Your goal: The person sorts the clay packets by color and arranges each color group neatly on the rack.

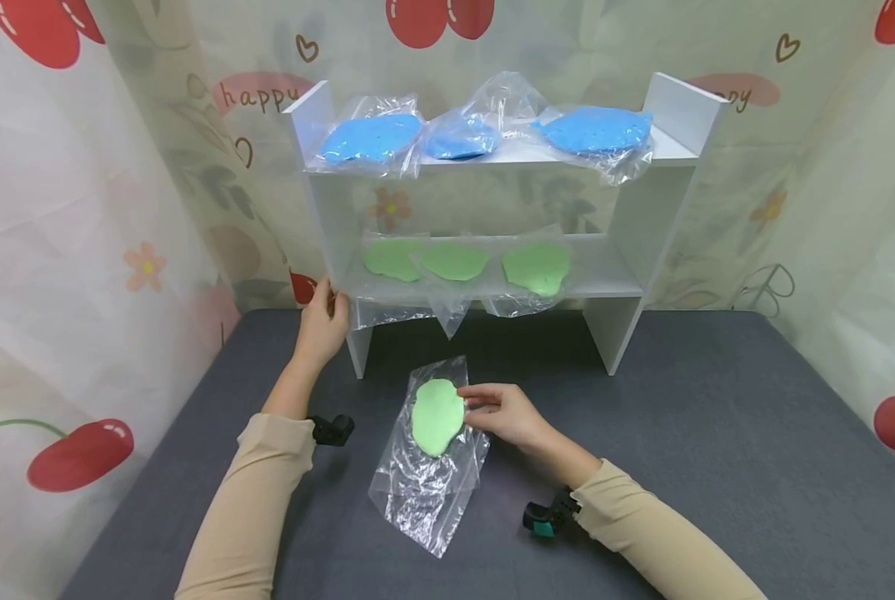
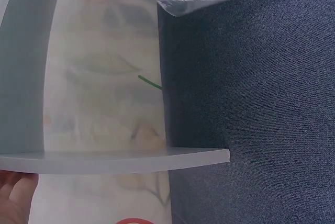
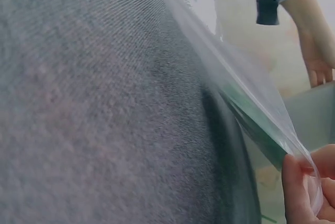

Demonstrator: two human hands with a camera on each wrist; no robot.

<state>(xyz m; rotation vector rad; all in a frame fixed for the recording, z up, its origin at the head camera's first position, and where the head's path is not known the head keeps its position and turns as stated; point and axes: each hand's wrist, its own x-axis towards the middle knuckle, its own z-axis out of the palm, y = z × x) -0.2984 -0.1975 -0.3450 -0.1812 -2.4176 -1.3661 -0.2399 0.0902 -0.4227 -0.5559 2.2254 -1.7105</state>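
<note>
Pale green slab (image 1: 437,416) inside a clear, glossy bag (image 1: 425,467), pinched at its edge by the right hand (image 1: 503,414). Dark grey, finely woven table (image 1: 717,433) underneath. White shelf (image 1: 485,208) beyond the grip, its side held by the left hand (image 1: 322,323). Three more pale green slabs (image 1: 535,267) in clear bags on the lower board, three bright blue slabs (image 1: 596,130) in clear bags on top. Beige sleeves (image 1: 245,508) on both arms. Cream curtain (image 1: 80,208) around, printed with red cherries, pink flowers, brown hearts.
</note>
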